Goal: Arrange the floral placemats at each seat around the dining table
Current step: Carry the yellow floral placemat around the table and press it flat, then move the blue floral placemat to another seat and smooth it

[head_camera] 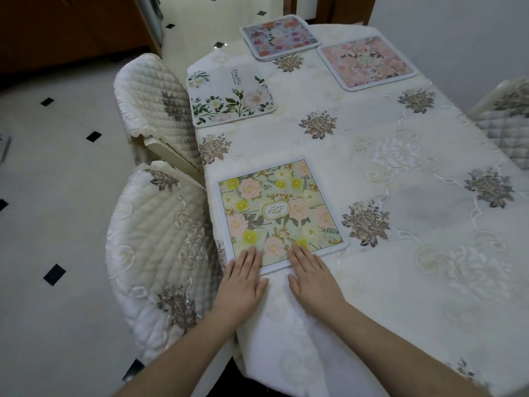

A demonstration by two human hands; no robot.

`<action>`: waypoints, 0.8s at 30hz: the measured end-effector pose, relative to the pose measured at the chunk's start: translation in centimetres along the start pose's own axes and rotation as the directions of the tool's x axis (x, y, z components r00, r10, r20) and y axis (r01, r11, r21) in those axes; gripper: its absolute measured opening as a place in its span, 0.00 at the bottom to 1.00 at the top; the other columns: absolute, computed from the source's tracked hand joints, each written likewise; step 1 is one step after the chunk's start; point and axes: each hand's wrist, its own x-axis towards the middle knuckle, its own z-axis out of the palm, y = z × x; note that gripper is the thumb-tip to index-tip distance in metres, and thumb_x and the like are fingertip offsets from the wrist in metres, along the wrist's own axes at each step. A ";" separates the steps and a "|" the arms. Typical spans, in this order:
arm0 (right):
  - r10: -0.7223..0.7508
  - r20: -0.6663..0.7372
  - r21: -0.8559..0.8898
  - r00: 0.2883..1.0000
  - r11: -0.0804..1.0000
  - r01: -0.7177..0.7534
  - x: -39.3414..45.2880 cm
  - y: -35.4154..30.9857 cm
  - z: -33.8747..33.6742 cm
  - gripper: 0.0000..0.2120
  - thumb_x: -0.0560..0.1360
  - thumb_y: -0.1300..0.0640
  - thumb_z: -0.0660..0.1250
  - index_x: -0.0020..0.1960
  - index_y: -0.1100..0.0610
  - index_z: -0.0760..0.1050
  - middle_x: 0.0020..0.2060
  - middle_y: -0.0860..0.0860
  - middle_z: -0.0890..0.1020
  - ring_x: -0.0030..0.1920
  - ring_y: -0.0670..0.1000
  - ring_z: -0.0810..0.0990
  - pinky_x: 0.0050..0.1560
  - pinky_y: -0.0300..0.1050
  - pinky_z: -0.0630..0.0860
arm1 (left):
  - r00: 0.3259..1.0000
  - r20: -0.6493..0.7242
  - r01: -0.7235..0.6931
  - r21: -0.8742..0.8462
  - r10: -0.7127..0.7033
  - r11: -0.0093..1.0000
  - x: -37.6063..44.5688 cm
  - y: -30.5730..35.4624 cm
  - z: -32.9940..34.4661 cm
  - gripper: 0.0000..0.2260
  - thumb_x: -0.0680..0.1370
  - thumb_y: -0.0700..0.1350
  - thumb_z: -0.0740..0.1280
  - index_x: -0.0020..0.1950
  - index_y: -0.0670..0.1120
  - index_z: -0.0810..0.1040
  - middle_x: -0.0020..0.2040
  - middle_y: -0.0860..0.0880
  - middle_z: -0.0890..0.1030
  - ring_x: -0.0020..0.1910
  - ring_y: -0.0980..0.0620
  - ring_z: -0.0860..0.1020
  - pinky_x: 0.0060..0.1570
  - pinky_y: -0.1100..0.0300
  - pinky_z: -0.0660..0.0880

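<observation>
A green and yellow floral placemat point(279, 213) lies flat near the table's left front edge. My left hand point(242, 280) and my right hand point(310, 277) lie flat side by side, straight fingers pressing on its near edge. Three more placemats lie farther back: a white one with green leaves point(230, 97) at the left edge, a blue and pink one point(279, 35) at the far end, and a pale pink one point(367, 63) at the far right.
The table wears a cream embroidered tablecloth point(400, 173). Two quilted chairs point(160, 233) point(156, 98) stand along the left side and another chair point(506, 116) at the right. White tiled floor point(57, 196) lies to the left.
</observation>
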 end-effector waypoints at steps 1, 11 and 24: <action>0.020 0.022 -0.005 1.000 1.000 -0.020 -0.2 -0.3 -0.3 0.29 0.77 0.46 0.51 0.72 0.59 0.71 0.72 0.53 0.71 0.71 0.52 0.71 0.71 0.46 0.62 | 1.000 0.010 -0.012 0.002 0.012 1.000 -0.6 0.0 -0.2 0.35 0.80 0.65 0.33 0.80 0.47 0.50 0.80 0.49 0.51 0.79 0.49 0.51 0.74 0.54 0.44; 0.061 0.262 -0.071 0.963 0.996 -0.044 -1.2 -3.0 -4.5 0.30 0.83 0.45 0.50 0.79 0.59 0.51 0.80 0.53 0.51 0.79 0.52 0.52 0.76 0.52 0.51 | 0.966 0.249 0.099 -0.108 -0.070 0.989 -3.1 0.7 -4.0 0.29 0.83 0.62 0.44 0.81 0.52 0.42 0.82 0.51 0.44 0.80 0.50 0.46 0.77 0.49 0.49; 0.030 -0.001 0.007 1.000 1.000 -0.030 -5.7 -16.3 -9.9 0.28 0.83 0.43 0.49 0.80 0.50 0.50 0.80 0.48 0.51 0.79 0.50 0.48 0.76 0.48 0.50 | 0.984 -0.177 0.021 0.034 -0.014 0.999 -15.8 -9.0 -12.0 0.42 0.72 0.69 0.25 0.81 0.54 0.48 0.81 0.53 0.46 0.79 0.54 0.41 0.75 0.50 0.35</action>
